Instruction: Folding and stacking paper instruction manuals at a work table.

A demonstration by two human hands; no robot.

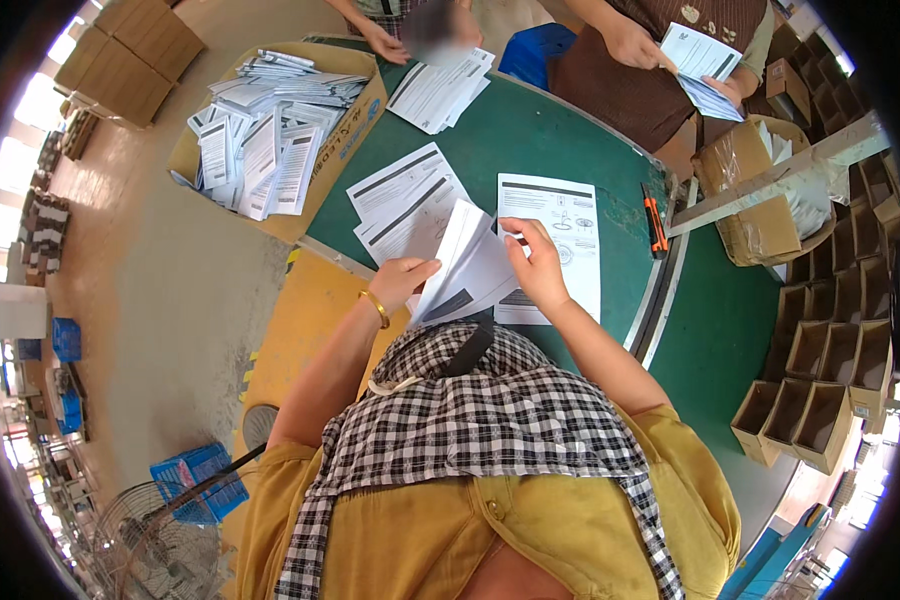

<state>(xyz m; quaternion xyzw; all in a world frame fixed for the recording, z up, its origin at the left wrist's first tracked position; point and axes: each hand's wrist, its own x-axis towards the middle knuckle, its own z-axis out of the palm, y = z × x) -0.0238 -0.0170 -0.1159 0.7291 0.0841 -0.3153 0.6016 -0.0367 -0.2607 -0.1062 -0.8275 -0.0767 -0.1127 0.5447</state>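
Observation:
My left hand (403,281), with a gold bangle at its wrist, grips a folded printed sheet (460,262) in front of my apron. My right hand (538,262) is at the folded sheet's right side, its fingers curved and a gap between thumb and forefinger. Whether its thumb touches the paper is hard to make out. Beneath that hand lies a flat printed sheet (577,290) with small diagrams. Several more printed leaflets (407,185) overlap on the green table just beyond my left hand.
A cardboard box (362,130) heaped with folded leaflets stands at the far left. An orange utility knife (655,222) lies near the table's metal rail. Across the table, two people handle papers (440,92) and a booklet (698,55). Small open boxes (820,405) and a fan (160,535) flank me.

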